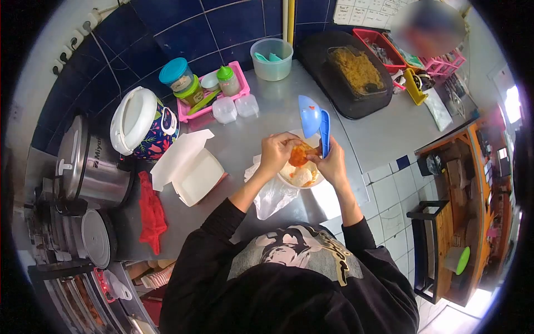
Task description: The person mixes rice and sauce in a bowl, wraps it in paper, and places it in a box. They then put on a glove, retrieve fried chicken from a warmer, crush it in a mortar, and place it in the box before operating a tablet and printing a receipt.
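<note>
Over a white bowl (311, 181) with pale food in it, my left hand (277, 151) pinches an orange-red piece of food (299, 155) from its left side. My right hand (330, 162) grips a blue ladle-like scoop (310, 116), its cup pointing up and away from me, while its fingertips also touch the right side of the orange piece. A crumpled clear plastic bag (272, 197) lies left of the bowl, partly beneath my left forearm.
An open white box (199, 177) and red cloth (151, 214) lie left. Behind are a pink tray (242, 81), clear tub (272, 65) and noodle-like food in a container (357, 69). Steel and floral pots (146, 125) stand left. A person (431, 28) is partly visible at upper right.
</note>
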{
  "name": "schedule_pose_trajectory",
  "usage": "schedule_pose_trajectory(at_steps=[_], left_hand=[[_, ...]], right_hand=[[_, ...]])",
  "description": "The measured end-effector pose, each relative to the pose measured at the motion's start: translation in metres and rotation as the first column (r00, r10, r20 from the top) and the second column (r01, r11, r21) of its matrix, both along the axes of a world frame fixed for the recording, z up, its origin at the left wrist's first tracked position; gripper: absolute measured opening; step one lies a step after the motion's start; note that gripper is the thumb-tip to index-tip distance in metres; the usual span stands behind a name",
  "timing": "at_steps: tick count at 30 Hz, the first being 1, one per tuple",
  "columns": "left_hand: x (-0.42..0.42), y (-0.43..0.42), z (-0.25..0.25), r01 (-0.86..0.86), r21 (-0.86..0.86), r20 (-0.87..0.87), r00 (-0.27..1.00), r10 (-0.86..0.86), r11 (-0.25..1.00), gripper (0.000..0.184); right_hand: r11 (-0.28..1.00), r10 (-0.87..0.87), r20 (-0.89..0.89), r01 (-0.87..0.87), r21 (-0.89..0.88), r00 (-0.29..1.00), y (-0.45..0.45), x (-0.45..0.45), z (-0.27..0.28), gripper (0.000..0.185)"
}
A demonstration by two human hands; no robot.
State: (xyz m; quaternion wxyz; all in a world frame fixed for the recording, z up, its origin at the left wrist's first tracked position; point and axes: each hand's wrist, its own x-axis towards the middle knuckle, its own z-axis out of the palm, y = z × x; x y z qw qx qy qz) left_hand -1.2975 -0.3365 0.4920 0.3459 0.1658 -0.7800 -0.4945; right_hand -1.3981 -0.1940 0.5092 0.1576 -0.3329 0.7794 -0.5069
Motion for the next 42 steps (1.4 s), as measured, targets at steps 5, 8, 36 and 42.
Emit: schedule_pose_trajectory(at_steps=[5, 8, 36, 42], left_hand=[[0.000, 0.000, 0.012, 0.055, -0.010, -0.022, 0.998, -0.056, 0.998, 0.006], [0.002, -0.001, 0.011, 0.067, -0.014, -0.024, 0.997, -0.068, 0.998, 0.007], [0.011, 0.000, 0.006, 0.133, 0.072, 0.137, 0.980, -0.142, 0.988, 0.010], [0.009, 0.001, -0.001, 0.158, 0.118, 0.083, 0.982, -0.168, 0.980, 0.010]], right_hand=[[0.998, -0.042, -0.043, 0.040, -0.043, 0.998, -0.015, 0.011, 0.020, 0.041], [0.997, -0.057, -0.061, 0.060, 0.051, 0.997, -0.019, 0.010, 0.014, 0.041], [0.995, 0.028, -0.138, -0.015, 0.098, 0.990, -0.008, 0.004, 0.000, 0.049], [1.000, 0.028, -0.104, -0.026, 0.016, 0.994, -0.012, 0.009, 0.009, 0.050]])
